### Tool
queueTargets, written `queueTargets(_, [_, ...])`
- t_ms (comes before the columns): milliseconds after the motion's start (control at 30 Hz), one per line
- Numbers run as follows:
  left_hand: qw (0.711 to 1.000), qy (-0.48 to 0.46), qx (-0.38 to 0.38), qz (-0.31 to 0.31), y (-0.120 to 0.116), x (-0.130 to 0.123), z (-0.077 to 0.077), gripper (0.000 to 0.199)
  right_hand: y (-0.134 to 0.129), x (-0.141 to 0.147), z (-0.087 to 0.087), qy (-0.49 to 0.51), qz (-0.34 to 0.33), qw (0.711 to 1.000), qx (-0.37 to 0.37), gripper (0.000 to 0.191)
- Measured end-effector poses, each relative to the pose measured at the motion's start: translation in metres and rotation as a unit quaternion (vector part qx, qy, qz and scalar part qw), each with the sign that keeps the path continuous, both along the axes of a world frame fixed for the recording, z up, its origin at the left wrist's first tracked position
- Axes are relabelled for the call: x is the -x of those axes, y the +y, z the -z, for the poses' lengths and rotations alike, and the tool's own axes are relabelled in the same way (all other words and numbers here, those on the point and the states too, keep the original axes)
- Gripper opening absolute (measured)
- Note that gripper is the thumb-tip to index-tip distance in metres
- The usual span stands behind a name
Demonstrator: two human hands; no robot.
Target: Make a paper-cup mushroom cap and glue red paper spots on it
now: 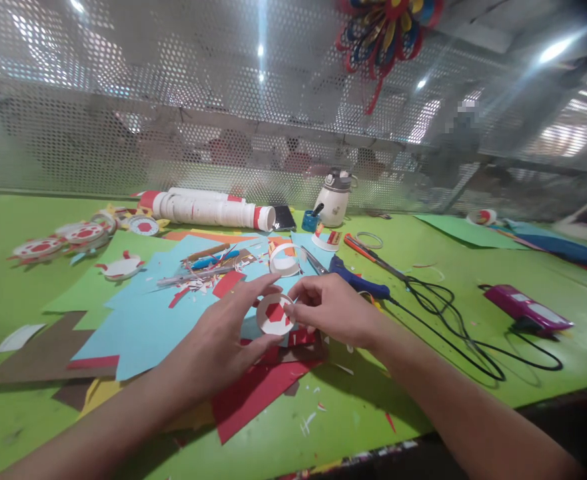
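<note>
My left hand (208,337) curves round the left side of a small white paper disc (267,325), thumb below and fingers above. A red hexagon (275,312) lies in the middle of this disc. From the right, my right hand (338,308) has its thumb and forefinger closed at the disc's edge, near a small red piece. Whether those fingertips grip the piece or only press it, I cannot tell. Just beyond the hands stands a white paper ring (284,261). Red paper (260,393) and light blue paper (138,333) lie beneath and beside the hands.
Around lie pencils and a knife among scraps, a blue-handled corded tool (360,279), an orange cutter (360,250) and a purple box (528,309). White paper rolls (208,210), a bottle (333,200) and a blue jar (310,220) stand behind. Decorated discs (38,249) are at left.
</note>
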State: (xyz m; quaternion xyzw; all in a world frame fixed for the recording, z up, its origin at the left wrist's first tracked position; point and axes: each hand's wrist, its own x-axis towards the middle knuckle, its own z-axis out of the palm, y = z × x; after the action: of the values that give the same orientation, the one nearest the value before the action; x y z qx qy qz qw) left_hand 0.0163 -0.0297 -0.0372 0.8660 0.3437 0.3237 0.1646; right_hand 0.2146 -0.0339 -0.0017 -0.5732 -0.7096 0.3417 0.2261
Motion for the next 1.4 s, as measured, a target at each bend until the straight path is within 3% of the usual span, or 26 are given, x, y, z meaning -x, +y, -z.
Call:
queueTargets(800, [1.000,-0.007,-0.006,-0.006,0.002,0.002,0.005,0.067,0.007,-0.004,0.012,0.048,-0.019,0.998,0.024,0.013])
queueTargets(1400, [0.999,-0.038,0.028,0.015,0.008,0.003,0.007,0.064,0.008,-0.005,-0.008,0.087,0.012,0.993,0.080,0.019])
